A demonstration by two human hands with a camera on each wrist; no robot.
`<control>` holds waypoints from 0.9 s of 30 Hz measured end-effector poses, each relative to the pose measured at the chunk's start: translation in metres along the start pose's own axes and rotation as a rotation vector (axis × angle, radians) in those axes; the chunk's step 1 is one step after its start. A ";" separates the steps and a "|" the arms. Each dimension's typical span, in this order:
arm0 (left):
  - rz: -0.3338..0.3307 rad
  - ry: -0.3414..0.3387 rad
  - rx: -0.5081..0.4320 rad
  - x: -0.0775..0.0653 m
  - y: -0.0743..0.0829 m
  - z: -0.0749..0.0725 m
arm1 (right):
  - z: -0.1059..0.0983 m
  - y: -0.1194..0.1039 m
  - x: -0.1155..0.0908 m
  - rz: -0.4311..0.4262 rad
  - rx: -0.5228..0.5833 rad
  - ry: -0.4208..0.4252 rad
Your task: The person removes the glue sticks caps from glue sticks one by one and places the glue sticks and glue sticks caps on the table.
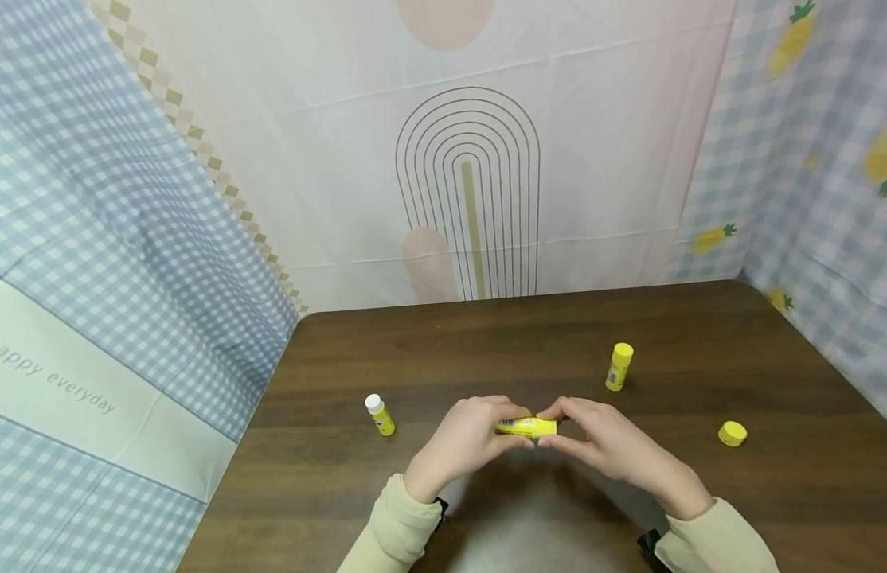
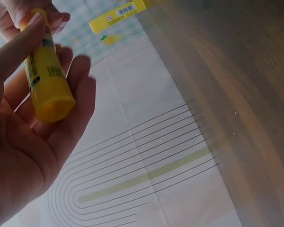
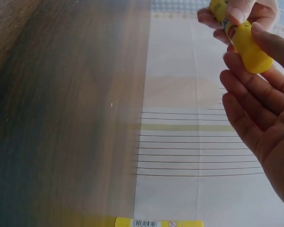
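Observation:
Both hands are on one yellow glue stick (image 1: 527, 427), which lies sideways between them above the tabletop. My left hand (image 1: 473, 434) grips its printed body between thumb and fingers. With thumb and fingertip, my right hand (image 1: 603, 438) pinches the plain yellow end. In the left wrist view, the rounded bottom of the glue stick (image 2: 53, 101) shows over the palm. The right wrist view has the smooth yellow end of the glue stick (image 3: 253, 56) at the right thumb, the other right fingers spread below. Fingers cover part of the label.
To the left, a glue stick with a white top (image 1: 380, 415) stands on the dark wooden table (image 1: 429, 350). A yellow-topped glue stick (image 1: 619, 367) stands at the back right. Farther right lies a short round yellow cap (image 1: 732, 434). Patterned cloth (image 1: 329, 159) hangs behind the table.

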State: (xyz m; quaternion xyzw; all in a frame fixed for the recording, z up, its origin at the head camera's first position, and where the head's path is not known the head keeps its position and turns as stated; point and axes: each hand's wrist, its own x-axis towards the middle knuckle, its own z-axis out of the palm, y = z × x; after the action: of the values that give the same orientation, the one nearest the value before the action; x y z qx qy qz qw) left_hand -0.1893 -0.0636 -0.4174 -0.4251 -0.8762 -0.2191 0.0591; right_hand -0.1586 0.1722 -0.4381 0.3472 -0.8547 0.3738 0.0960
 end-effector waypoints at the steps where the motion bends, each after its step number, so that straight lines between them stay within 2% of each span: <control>1: 0.010 -0.011 -0.009 0.000 0.000 0.001 | 0.000 0.000 -0.001 -0.007 -0.004 -0.002; 5: 0.022 -0.036 -0.023 -0.001 0.000 0.003 | 0.002 0.002 -0.002 -0.026 -0.008 -0.005; 7: 0.025 -0.022 0.005 -0.002 0.001 0.004 | 0.001 0.002 -0.002 -0.010 0.005 -0.007; 10: 0.051 0.038 0.097 -0.003 0.005 0.004 | -0.002 0.002 -0.001 0.059 0.053 -0.038; 13: 0.095 0.128 0.195 -0.006 0.009 0.004 | -0.006 0.002 0.000 0.140 0.098 -0.097; 16: 0.142 0.196 0.254 -0.008 0.012 0.003 | -0.009 0.001 0.000 0.174 0.127 -0.161; 21: 0.208 0.228 0.313 -0.011 0.015 0.000 | -0.010 -0.001 0.000 0.136 0.143 -0.193; 27: 0.246 0.156 0.363 -0.017 0.018 -0.006 | -0.009 -0.011 -0.003 0.013 0.002 -0.172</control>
State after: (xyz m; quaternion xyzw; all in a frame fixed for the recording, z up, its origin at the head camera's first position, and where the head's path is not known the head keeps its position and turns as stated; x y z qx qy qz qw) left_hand -0.1652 -0.0691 -0.4114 -0.4930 -0.8356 -0.0810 0.2284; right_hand -0.1498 0.1753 -0.4265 0.3725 -0.8617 0.3441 0.0193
